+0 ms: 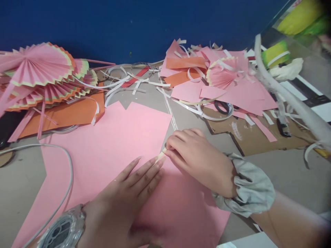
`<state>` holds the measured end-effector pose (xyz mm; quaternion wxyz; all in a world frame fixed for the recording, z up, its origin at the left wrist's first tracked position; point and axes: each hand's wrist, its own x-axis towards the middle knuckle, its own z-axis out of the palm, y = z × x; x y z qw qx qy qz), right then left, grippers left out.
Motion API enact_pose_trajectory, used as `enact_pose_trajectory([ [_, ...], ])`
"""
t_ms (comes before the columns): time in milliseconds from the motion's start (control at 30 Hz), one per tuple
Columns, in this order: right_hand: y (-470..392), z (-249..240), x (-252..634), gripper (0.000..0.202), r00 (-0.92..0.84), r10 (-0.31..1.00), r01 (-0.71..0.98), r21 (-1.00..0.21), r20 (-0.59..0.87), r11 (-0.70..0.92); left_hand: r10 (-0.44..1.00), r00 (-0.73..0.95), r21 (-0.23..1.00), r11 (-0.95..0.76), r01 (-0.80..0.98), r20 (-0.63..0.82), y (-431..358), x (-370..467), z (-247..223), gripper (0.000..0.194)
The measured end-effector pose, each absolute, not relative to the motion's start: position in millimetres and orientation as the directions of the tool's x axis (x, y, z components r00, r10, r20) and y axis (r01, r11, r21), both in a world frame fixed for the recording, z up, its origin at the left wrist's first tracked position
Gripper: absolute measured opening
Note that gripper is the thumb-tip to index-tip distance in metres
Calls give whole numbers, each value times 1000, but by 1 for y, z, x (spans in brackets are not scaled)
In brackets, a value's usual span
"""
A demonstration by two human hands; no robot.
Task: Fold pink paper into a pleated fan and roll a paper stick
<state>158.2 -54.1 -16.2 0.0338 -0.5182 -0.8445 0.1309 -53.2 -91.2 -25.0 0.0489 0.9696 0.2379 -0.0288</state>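
A large sheet of pink paper (111,137) lies flat on the grey table. My left hand (131,193) rests on it, palm down, fingers stretched out, with the fingertips at a narrow pale yellow strip (160,155). The strip lies along the sheet near its upper right edge. My right hand (191,155) pinches the strip's far end between thumb and fingers, just beyond the left fingertips. A roll of clear tape (62,229) sits around my left wrist, and a pale green scrunchie (250,186) around the right one.
Folded pink paper fans (43,65) lie at the left on orange paper (62,113). Pink scraps (232,93) and brown cardboard (256,137) are at the right. A grey cable (71,168) crosses the left side. A white tube (289,93) slants across the right. Behind stands a blue panel (144,27).
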Motion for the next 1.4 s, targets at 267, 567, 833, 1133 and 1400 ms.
enact_pose_trajectory([
  [267,-55,-19,156,16,-460,884,873,-222,-80,434,440,890,52,-892,449,-121,-89,-53,-23,85],
  [567,-54,-16,153,12,-434,900,883,-220,-47,415,445,889,48,-891,452,-109,-90,-54,-24,86],
  [833,-50,-14,166,14,-395,918,861,-368,-45,352,469,883,98,-878,468,-22,-92,-58,-24,75],
  [1133,-50,-7,161,15,-377,921,812,-515,-103,275,544,814,154,-839,522,201,-94,-58,-23,37],
  [1400,-50,-11,160,14,-369,926,850,-433,-81,301,512,855,96,-850,518,-81,-90,-52,-24,75],
])
